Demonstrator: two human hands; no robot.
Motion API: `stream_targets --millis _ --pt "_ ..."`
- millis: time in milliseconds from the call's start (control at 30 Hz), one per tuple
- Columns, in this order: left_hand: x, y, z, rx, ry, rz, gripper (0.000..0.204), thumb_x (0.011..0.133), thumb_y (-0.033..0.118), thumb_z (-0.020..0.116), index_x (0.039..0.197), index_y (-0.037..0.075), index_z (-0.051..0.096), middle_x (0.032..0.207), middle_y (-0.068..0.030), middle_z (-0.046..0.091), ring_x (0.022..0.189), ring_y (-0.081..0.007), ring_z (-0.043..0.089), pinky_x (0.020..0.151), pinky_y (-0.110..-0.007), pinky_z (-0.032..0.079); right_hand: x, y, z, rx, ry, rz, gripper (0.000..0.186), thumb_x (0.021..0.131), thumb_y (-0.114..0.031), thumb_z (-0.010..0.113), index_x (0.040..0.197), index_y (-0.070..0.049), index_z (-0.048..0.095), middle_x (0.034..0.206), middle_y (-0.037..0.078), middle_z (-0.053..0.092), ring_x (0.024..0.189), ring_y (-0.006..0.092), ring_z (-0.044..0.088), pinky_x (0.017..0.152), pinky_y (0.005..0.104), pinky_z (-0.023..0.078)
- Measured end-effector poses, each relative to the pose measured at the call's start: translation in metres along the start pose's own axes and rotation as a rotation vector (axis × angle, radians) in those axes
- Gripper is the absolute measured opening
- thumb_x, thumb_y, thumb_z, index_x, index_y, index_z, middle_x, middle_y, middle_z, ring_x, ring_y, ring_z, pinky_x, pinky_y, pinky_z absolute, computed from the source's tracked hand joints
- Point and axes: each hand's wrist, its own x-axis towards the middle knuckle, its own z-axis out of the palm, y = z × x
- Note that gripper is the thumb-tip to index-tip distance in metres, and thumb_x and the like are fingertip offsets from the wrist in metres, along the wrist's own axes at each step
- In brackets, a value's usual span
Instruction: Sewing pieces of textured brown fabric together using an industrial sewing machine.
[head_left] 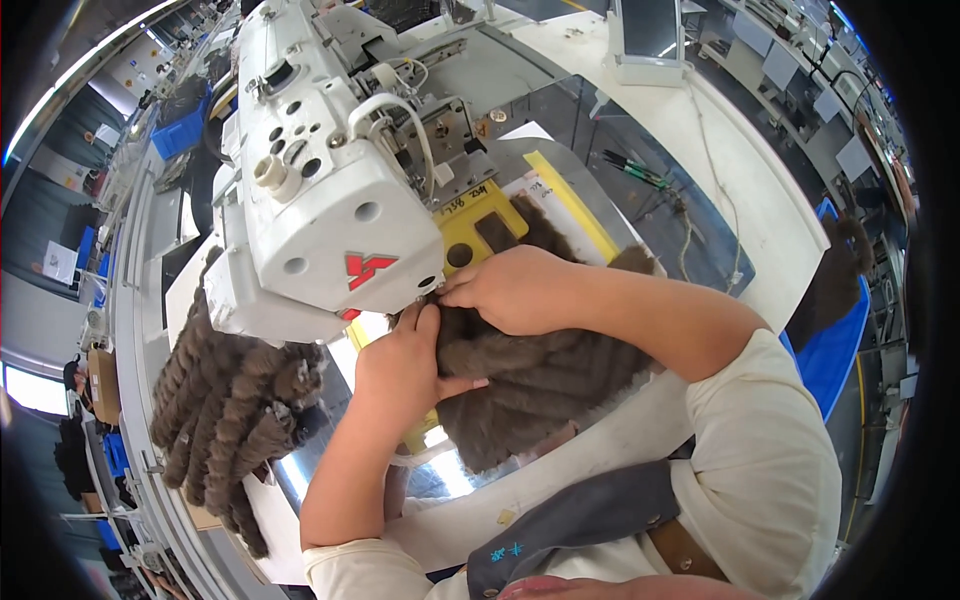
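A brown fur piece (540,370) lies under the head of a white sewing machine (335,200). Along its left edge, near the machine's needle area, rests my left hand (400,365); its fingers point up to the edge and its thumb is spread out over the fur. My right hand (515,290) lies on the piece's upper part, fingers bent and pressed together on the fur close to my left fingertips. The needle itself is hidden behind the machine head and my fingers. Just beyond my right hand is a yellow plate (485,235) with cut-outs.
More brown fur strips (235,420) hang in a heap at the left table edge. Green-handled tweezers (635,170) and a cord (685,235) lie on the dark table panel (590,125). A tablet-like screen (648,35) stands at the back. A blue bin (835,345) sits to the right.
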Motion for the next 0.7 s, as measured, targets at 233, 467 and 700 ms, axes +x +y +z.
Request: stream_targets --millis 233,467,700 --pt "-0.001 0.002 -0.003 0.010 -0.004 0.001 0.108 0.063 0.066 0.088 0.138 -0.002 0.051 0.141 -0.0211 0.060 0.103 -0.0333 0.074 0.081 -0.043 0.062 -0.001 -0.003 -0.003 -0.029 -0.004 0.004 0.045 0.090 -0.005 0.052 0.132 -0.010 0.070 0.137 0.004 0.069 0.113 0.0296 0.069 0.090 0.0421 0.058" --pt "-0.001 0.008 -0.010 0.017 -0.060 0.014 0.108 0.063 0.064 0.090 0.138 -0.003 0.051 0.151 -0.0227 0.053 0.105 -0.0338 0.074 0.083 -0.043 0.062 -0.006 -0.006 -0.004 -0.042 -0.020 -0.030 0.042 0.091 -0.007 0.054 0.130 -0.008 0.070 0.136 0.005 0.069 0.111 0.0290 0.071 0.086 0.0414 0.060" --pt "-0.006 0.016 -0.017 0.055 -0.101 0.025 0.105 0.062 0.061 0.091 0.137 -0.002 0.052 0.151 -0.0210 0.054 0.102 -0.0331 0.074 0.081 -0.042 0.062 -0.008 -0.016 -0.012 -0.096 -0.177 -0.009 0.039 0.092 -0.009 0.054 0.127 -0.005 0.070 0.132 0.009 0.070 0.109 0.0289 0.071 0.085 0.0407 0.060"
